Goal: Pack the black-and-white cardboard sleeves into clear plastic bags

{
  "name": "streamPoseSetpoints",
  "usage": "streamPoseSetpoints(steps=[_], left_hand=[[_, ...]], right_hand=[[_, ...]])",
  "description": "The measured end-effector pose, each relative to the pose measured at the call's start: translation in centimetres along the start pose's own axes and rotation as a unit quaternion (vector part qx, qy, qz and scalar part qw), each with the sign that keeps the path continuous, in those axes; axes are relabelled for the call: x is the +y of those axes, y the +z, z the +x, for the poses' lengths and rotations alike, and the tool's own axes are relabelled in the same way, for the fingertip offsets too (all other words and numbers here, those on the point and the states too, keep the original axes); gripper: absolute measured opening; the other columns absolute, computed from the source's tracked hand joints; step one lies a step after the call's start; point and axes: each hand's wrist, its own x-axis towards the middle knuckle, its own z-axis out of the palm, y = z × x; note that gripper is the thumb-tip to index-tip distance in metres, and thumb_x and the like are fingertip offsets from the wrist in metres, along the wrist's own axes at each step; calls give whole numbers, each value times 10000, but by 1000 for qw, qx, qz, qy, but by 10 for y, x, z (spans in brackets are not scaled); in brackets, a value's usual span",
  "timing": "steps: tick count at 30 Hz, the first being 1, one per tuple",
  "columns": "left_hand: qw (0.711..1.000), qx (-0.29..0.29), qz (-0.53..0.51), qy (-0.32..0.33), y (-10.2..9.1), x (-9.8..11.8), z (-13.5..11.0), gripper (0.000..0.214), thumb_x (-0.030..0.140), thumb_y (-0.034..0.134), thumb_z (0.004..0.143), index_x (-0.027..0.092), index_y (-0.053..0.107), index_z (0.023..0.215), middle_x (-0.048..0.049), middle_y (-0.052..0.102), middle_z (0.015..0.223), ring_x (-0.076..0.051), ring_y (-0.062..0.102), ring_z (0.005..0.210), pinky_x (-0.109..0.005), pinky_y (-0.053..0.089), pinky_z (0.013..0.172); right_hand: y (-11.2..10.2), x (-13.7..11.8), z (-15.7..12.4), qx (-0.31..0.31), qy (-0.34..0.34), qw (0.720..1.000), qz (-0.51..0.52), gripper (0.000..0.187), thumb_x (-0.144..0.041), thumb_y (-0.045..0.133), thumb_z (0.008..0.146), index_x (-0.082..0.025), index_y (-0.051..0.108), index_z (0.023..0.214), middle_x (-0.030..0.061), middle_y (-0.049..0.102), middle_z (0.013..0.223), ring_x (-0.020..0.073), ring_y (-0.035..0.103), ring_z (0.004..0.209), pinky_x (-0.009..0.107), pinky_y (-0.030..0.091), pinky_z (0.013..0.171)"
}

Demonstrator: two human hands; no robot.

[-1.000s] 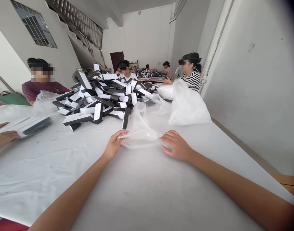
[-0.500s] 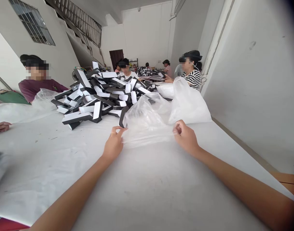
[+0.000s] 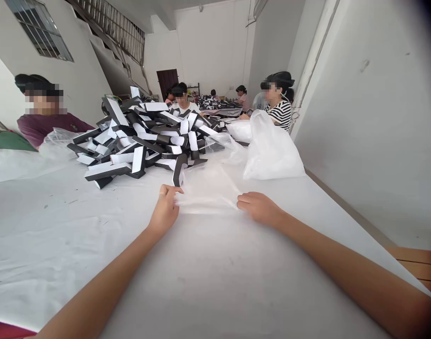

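A clear plastic bag (image 3: 208,190) lies stretched low over the white-covered table. My left hand (image 3: 165,207) pinches its left edge between thumb and fingers. At the opposite edge, my right hand (image 3: 259,207) has its fingers closed on the plastic. Just beyond my left hand a black and white box (image 3: 180,169) stands tilted at the front of a large pile of similar boxes (image 3: 141,136). Behind my right hand sits a puffed-up, translucent plastic bag (image 3: 272,150).
White sheeting covers the table (image 3: 95,245). A person in a purple top (image 3: 56,125) is at the left, one in a striped shirt (image 3: 280,110) at the far right side, and another in white (image 3: 185,106) behind the pile. A wall (image 3: 370,117) runs along the right.
The clear bag has flattened from a raised, crumpled shape. My right hand has moved left and slightly down, closer to my left hand. The other person's hand at the left edge is out of view.
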Motion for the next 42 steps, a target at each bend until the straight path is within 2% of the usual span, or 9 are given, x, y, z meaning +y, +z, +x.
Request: streamPoseSetpoints(steps=[5,11,13,17,20,27,30,34,42], left_hand=[[979,-52,188,65,-10,-9,3,461,36,386,768,250,616,1106,-80,481,1175,-201,577,796,-313,489,603],[939,-198,44,277,-15,1,-1,368,176,464,824,256,641,1136,-57,573,1268,-281,497,1196,-435,392,1040],[926,-250,-3,282,-18,13,-6,278,292,419,906,224,671,1003,-72,662,1049,-245,598,994,-366,467,896],[924,-265,-17,275,-19,37,-19,502,364,227,1003,200,615,730,-12,529,568,-143,468,499,-274,371,552],[919,-255,14,301,-8,47,-27,392,317,275,1010,216,637,898,23,536,569,-117,443,464,-255,319,515],[902,-223,30,369,14,48,-28,512,257,496,884,223,448,1393,-109,571,1310,-278,475,1252,-425,379,1050],[903,-261,11,341,16,44,-27,681,329,517,869,190,283,1493,-124,390,1504,-311,300,1411,-479,210,1178],[884,-307,14,352,18,42,-29,483,390,481,905,220,486,1357,-97,490,1424,-303,348,1391,-465,170,1197],[872,-309,29,379,19,42,-32,378,458,534,868,199,631,1125,-101,587,1248,-300,385,1351,-420,158,1205]], right_hand=[[-3,7,-5,-7,66,994,85,248,19,368,592,-214,446,633,-3,504,644,153,422,605,272,256,538],[-20,-10,-1,-77,69,967,232,206,-115,423,740,-206,427,555,-18,481,584,126,367,525,272,254,539],[-28,-13,4,-122,119,925,340,301,-253,411,856,-209,515,577,-13,497,537,124,396,501,271,295,540],[-44,-13,12,-288,261,754,529,524,-522,294,945,-181,691,921,51,669,650,151,556,514,266,387,491],[-57,-15,16,-349,253,722,541,386,-477,452,906,-201,675,1059,53,724,792,125,573,483,242,369,446],[-33,5,52,-1,258,854,452,307,-190,416,875,-225,609,1111,33,699,996,117,601,645,245,458,601],[9,22,84,81,327,831,443,280,-91,421,799,-197,596,991,58,655,1090,133,615,757,249,470,640],[55,26,119,78,385,792,468,137,-159,521,798,-194,610,896,64,681,953,187,619,820,294,489,707],[76,27,136,127,412,727,535,335,-297,543,817,-184,579,1130,66,683,903,199,648,729,318,516,658]])
